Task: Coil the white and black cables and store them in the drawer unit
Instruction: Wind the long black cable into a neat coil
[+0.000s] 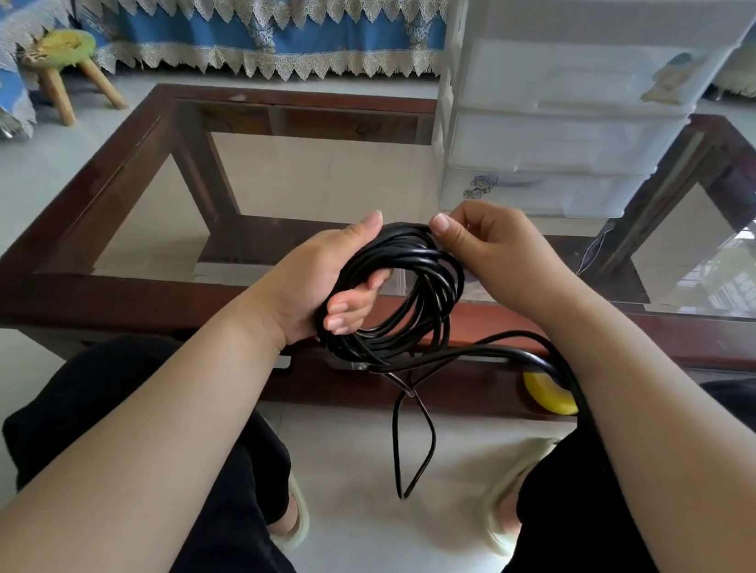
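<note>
Holding coiled black cable [407, 290] above counter [125, 296] edge: left hand [319, 283] grip wrapped round loops, right hand [482, 247] pinching top strand. Loose end hangs toward floor. White drawer unit [561, 118] on counter behind.

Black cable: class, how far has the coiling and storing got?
Done: several loops of the black cable sit gripped in the left hand. In hand: the right hand pinches the coil's top; a tail hangs loose. Left: finish, store in the drawer unit. No white cable is visible.
</note>
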`<action>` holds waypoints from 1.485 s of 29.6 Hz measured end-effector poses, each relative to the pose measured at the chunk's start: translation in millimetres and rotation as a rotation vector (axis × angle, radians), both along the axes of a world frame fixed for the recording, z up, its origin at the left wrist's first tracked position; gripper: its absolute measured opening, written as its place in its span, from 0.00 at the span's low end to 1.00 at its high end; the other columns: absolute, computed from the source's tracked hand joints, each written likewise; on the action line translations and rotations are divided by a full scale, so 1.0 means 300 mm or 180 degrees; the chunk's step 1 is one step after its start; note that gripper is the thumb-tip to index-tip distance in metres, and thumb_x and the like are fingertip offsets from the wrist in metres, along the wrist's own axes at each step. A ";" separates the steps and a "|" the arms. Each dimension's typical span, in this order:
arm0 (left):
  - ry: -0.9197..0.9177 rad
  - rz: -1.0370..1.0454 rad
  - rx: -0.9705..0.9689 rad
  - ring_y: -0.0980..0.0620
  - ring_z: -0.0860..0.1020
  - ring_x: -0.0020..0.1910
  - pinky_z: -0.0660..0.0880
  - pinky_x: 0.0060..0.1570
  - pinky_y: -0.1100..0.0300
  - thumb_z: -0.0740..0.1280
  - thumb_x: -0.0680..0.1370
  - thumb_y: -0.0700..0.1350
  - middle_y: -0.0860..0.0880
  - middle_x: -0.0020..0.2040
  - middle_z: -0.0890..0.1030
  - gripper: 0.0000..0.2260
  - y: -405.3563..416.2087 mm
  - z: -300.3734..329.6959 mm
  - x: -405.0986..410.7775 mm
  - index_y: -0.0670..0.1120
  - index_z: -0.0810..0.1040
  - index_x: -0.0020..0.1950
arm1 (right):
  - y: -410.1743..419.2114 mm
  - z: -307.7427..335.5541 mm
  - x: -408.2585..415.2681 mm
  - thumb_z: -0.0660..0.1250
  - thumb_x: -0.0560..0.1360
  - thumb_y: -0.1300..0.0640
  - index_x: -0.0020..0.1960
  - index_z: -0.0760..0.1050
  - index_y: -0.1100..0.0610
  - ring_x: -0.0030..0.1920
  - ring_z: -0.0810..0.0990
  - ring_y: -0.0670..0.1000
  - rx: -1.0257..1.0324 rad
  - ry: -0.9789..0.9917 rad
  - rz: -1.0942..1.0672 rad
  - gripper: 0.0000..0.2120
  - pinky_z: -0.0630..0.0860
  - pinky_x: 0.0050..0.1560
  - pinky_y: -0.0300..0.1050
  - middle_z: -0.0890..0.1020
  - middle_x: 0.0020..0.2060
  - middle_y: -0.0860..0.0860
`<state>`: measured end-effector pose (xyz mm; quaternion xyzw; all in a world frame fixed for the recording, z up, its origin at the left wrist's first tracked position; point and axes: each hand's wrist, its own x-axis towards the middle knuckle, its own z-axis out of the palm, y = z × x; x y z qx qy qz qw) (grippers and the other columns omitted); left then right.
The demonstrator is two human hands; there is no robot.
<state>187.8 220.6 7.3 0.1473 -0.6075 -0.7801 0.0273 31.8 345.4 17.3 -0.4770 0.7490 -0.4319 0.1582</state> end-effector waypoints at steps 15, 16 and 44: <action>0.0541 -0.0102 0.0491 0.60 0.63 0.14 0.61 0.17 0.67 0.72 0.67 0.62 0.55 0.18 0.64 0.22 -0.036 0.014 0.029 0.45 0.70 0.33 | -0.030 -0.052 0.022 0.53 0.81 0.46 0.41 0.67 0.58 0.27 0.63 0.50 0.0144 -0.1081 0.0060 0.18 0.62 0.27 0.42 0.66 0.27 0.51; 0.0566 0.0009 0.0567 0.60 0.63 0.14 0.61 0.17 0.67 0.71 0.68 0.61 0.55 0.17 0.64 0.21 -0.045 0.019 0.031 0.45 0.70 0.32 | -0.030 -0.058 0.024 0.52 0.82 0.47 0.41 0.67 0.57 0.27 0.62 0.49 0.0198 -0.1219 0.0143 0.18 0.61 0.27 0.42 0.65 0.27 0.50; 0.0513 0.1209 -0.0678 0.55 0.61 0.16 0.61 0.19 0.64 0.66 0.75 0.57 0.53 0.19 0.63 0.20 -0.066 0.016 0.021 0.46 0.66 0.32 | 0.039 -0.055 0.055 0.60 0.78 0.44 0.58 0.70 0.57 0.40 0.84 0.55 -0.0176 -0.2866 -0.0719 0.17 0.79 0.51 0.57 0.84 0.47 0.55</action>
